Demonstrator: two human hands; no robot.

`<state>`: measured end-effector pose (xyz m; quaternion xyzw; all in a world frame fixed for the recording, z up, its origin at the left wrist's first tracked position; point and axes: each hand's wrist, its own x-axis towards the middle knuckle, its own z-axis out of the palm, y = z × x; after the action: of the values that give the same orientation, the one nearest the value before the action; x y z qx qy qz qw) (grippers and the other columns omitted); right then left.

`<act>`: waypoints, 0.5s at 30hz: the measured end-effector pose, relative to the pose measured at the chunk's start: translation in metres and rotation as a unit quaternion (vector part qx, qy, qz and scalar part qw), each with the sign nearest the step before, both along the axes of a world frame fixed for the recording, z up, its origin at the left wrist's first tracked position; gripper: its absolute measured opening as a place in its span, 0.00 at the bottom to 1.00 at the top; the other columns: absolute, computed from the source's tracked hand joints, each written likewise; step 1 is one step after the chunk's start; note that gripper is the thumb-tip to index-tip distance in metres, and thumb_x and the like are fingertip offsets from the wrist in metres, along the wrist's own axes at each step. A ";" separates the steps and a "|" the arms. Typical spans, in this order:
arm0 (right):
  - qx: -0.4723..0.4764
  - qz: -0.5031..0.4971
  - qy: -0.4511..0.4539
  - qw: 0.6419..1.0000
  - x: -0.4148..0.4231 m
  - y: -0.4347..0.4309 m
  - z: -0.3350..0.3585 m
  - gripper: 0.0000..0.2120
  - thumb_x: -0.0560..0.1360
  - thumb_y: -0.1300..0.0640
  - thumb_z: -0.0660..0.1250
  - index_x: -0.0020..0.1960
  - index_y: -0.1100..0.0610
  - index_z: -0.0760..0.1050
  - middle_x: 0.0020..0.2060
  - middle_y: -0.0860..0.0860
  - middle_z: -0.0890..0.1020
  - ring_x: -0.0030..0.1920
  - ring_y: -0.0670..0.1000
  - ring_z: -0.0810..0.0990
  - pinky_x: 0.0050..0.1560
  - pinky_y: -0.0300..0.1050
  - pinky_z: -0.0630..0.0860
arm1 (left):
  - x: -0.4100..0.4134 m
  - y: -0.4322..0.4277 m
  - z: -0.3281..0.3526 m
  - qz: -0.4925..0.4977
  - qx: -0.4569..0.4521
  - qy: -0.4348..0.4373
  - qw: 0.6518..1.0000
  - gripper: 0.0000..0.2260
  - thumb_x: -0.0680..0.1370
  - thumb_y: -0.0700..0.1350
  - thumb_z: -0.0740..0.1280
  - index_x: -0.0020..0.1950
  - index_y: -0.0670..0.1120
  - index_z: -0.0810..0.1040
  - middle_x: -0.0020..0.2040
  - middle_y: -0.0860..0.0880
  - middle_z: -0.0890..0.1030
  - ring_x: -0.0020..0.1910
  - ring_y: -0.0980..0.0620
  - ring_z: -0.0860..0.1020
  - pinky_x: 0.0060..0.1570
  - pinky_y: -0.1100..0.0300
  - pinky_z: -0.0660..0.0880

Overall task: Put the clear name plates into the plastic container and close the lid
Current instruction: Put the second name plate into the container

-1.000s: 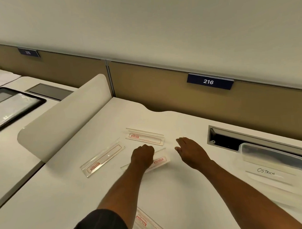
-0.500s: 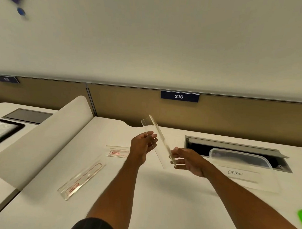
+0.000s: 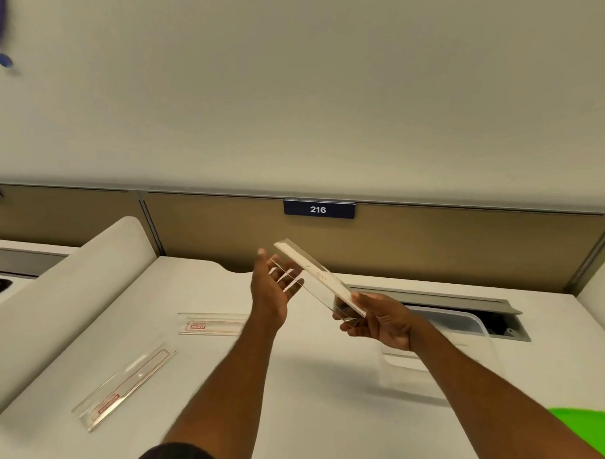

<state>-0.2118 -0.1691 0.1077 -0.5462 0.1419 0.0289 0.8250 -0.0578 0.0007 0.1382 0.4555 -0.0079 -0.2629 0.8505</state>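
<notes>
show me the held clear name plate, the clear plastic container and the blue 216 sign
held clear name plate point(image 3: 318, 276): head view, middle of its face
clear plastic container point(image 3: 463, 315): head view, far rim
blue 216 sign point(image 3: 319, 210): head view, on the number

- I see open white desktop point(image 3: 317, 400) between both forearms.
- 2 flat clear red-labelled name plates point(image 3: 125, 386) lie left, beside a curved white divider panel point(image 3: 73, 289).
- Clear plastic container point(image 3: 483, 333) sits right.

A plain off-white wall point(image 3: 323, 91) fills the upper half. Below it runs a tan partition panel point(image 3: 449, 248) carrying a navy sign point(image 3: 319, 209) reading 216. The white table point(image 3: 300, 401) has a grey hatch point(image 3: 434, 298) set into its back edge, and a curved white divider point(image 3: 74, 306) stands along its left side.
</notes>
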 end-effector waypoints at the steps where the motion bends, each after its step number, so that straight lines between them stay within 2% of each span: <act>1: -0.007 -0.004 -0.004 1.000 -0.004 -0.006 0.002 0.23 0.73 0.48 0.69 0.62 0.62 0.76 0.51 0.61 0.83 0.44 0.57 0.83 0.44 0.46 0.81 | 0.002 -0.002 0.004 -0.007 0.003 -0.004 1.000 0.27 0.75 0.67 0.61 0.62 0.48 0.75 0.53 0.43 0.83 0.53 0.43 0.82 0.51 0.47 0.80; 3: -0.034 -0.003 -0.011 0.999 -0.011 -0.020 0.006 0.25 0.70 0.47 0.72 0.61 0.62 0.77 0.50 0.60 0.83 0.44 0.55 0.82 0.44 0.45 0.81 | 0.003 -0.006 0.011 -0.027 0.022 -0.041 0.999 0.29 0.72 0.69 0.62 0.61 0.48 0.75 0.53 0.43 0.83 0.53 0.44 0.82 0.53 0.46 0.79; 4: -0.048 -0.002 -0.012 0.999 -0.014 -0.026 0.008 0.29 0.67 0.46 0.74 0.61 0.62 0.77 0.50 0.60 0.83 0.44 0.55 0.82 0.44 0.45 0.81 | 0.002 -0.008 0.013 -0.040 0.033 -0.065 0.997 0.26 0.71 0.67 0.65 0.58 0.49 0.77 0.50 0.44 0.84 0.51 0.45 0.83 0.52 0.47 0.80; 6: -0.064 -0.003 -0.010 0.998 -0.021 -0.041 0.014 0.35 0.61 0.45 0.79 0.62 0.62 0.76 0.50 0.59 0.82 0.45 0.54 0.82 0.46 0.46 0.81 | -0.003 -0.016 0.018 -0.081 0.058 -0.111 0.989 0.13 0.73 0.57 0.70 0.50 0.49 0.80 0.42 0.47 0.85 0.48 0.46 0.83 0.48 0.52 0.81; 8: -0.075 0.001 -0.009 0.997 -0.028 -0.055 0.018 0.38 0.59 0.46 0.81 0.63 0.63 0.76 0.51 0.58 0.82 0.47 0.53 0.81 0.50 0.47 0.81 | -0.008 -0.022 0.019 -0.117 0.093 -0.141 0.979 0.05 0.74 0.47 0.71 0.48 0.48 0.80 0.39 0.49 0.85 0.49 0.46 0.82 0.45 0.56 0.80; 11: -0.093 0.009 -0.009 0.996 -0.040 -0.076 0.023 0.36 0.60 0.51 0.80 0.63 0.65 0.75 0.56 0.60 0.80 0.52 0.54 0.79 0.51 0.47 0.81 | -0.014 -0.030 0.013 -0.154 0.138 -0.180 0.962 0.05 0.74 0.45 0.72 0.48 0.46 0.81 0.41 0.49 0.86 0.48 0.49 0.83 0.43 0.62 0.80; 13: -0.104 0.005 -0.003 0.995 -0.048 -0.088 0.024 0.34 0.60 0.53 0.81 0.61 0.66 0.76 0.57 0.61 0.80 0.53 0.55 0.80 0.48 0.46 0.81 | -0.017 -0.033 0.009 -0.172 0.166 -0.204 0.949 0.06 0.72 0.45 0.74 0.48 0.46 0.82 0.43 0.49 0.86 0.47 0.51 0.84 0.45 0.62 0.79; 15: -0.115 0.002 0.009 0.993 -0.060 -0.102 0.024 0.34 0.59 0.54 0.82 0.60 0.66 0.77 0.56 0.61 0.81 0.52 0.55 0.82 0.48 0.46 0.81 | -0.023 -0.041 0.006 -0.195 0.190 -0.223 0.936 0.07 0.71 0.46 0.75 0.47 0.46 0.83 0.44 0.48 0.86 0.45 0.54 0.84 0.43 0.65 0.79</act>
<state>-0.2714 -0.2710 0.1316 -0.6373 0.1503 0.0191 0.7555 -0.0811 -0.0405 0.1440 0.6450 -0.2356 -0.3120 0.6566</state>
